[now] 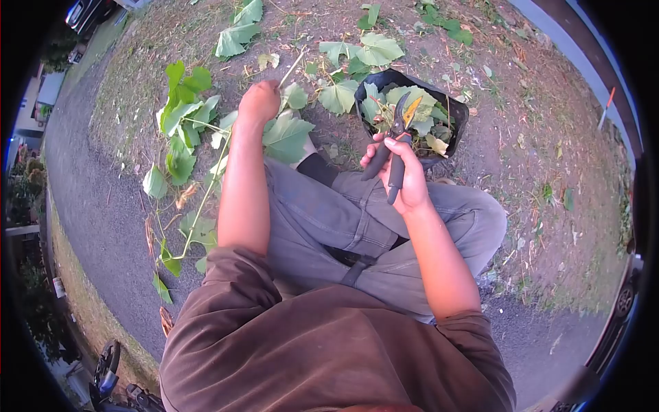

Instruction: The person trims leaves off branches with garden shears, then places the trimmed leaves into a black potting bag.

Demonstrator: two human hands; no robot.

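My left hand (260, 103) is closed around a leafy vine (204, 206); a pale stem end sticks up past the fist, and the green stem with leaves trails down along the left forearm. In my right hand (406, 172) are pruning shears (397, 145) with dark handles, their blades parted and pointing up. Just beyond the shears stands a black container (458, 117) holding cut leaves (419, 103). A large leaf (288, 137) lies beside my left wrist, near the knee.
Several loose leaves (377, 49) lie on the bare ground (522, 137) ahead. Asphalt (89, 178) runs along the left. A bicycle or similar wheeled thing (106, 367) is at the lower left, a car (89, 15) at the upper left, and an orange-tipped stake (607, 108) at the right.
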